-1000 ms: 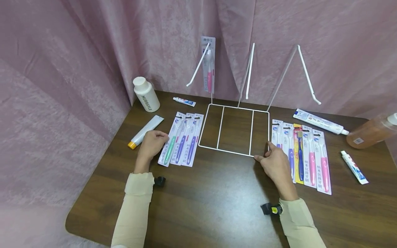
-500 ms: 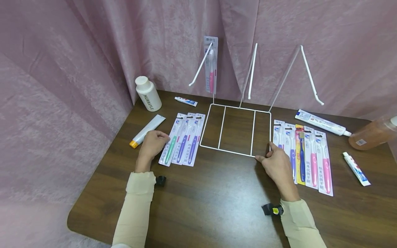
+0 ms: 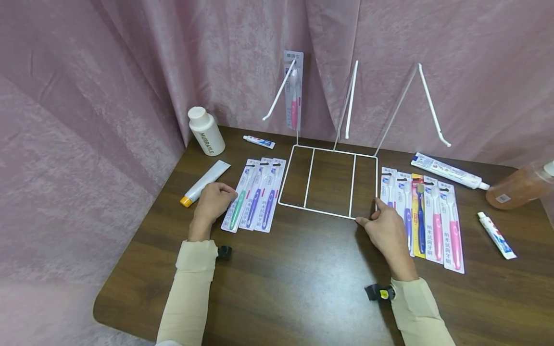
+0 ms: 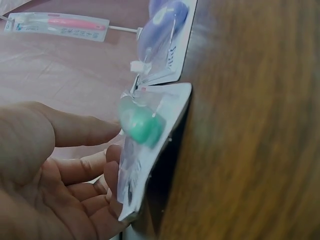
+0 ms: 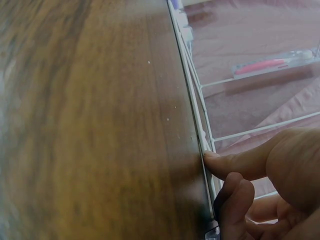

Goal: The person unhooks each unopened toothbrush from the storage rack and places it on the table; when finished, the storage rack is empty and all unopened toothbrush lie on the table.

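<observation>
My left hand (image 3: 213,204) pinches the left edge of a blister-packed toothbrush with a green handle (image 3: 237,210). In the left wrist view the card's near edge stands slightly off the table. Two packs with purple-handled toothbrushes (image 3: 254,207) lie beside it, to the right. My right hand (image 3: 386,228) grips the front right corner of a white wire display rack (image 3: 320,211), thumb at the front wire and index finger at the side wire. Three arms rise at the rack's back. A packed pink toothbrush (image 3: 294,108) hangs on the left arm.
Right of the rack lie several packed toothbrushes (image 3: 437,226), one on a yellow card. Toothpaste tubes (image 3: 450,170) lie on both sides. A white bottle (image 3: 207,132) stands at the back left, an amber bottle (image 3: 515,190) at the right edge. A pink curtain (image 3: 242,62) hangs behind.
The green toothbrush pack has slid or tipped very slightly toward me under my left hand. My right hand stays at the rack's corner. The head view has shifted a little.
</observation>
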{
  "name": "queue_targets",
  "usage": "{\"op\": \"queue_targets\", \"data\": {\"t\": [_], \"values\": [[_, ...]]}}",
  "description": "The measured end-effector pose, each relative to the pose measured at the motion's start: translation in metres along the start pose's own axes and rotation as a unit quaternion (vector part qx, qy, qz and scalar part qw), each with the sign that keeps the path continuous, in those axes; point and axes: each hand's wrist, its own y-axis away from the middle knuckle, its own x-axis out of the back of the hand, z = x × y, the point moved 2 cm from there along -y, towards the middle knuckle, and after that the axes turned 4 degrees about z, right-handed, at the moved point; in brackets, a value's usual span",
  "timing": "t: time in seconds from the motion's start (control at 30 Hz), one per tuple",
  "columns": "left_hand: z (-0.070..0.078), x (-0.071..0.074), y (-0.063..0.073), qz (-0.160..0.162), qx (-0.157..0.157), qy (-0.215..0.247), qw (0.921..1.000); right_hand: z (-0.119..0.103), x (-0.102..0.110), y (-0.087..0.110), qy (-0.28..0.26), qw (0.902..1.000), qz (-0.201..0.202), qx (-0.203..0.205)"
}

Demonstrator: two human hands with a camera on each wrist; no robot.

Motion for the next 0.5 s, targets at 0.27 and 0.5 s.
{"op": "queue_targets", "data": {"t": [0.27,0.5], "values": [[-0.006,-0.002,-0.005,-0.01,0.006,0.0,0.9999,0.0,0.0,0.001,0.0,1.0,0.001,0.0],[-0.022,-0.006,-0.019,-0.012,-0.002,0.009,0.9999,0.003,-0.002,-0.001,0.001,0.9999,0.007,0.009]]}}
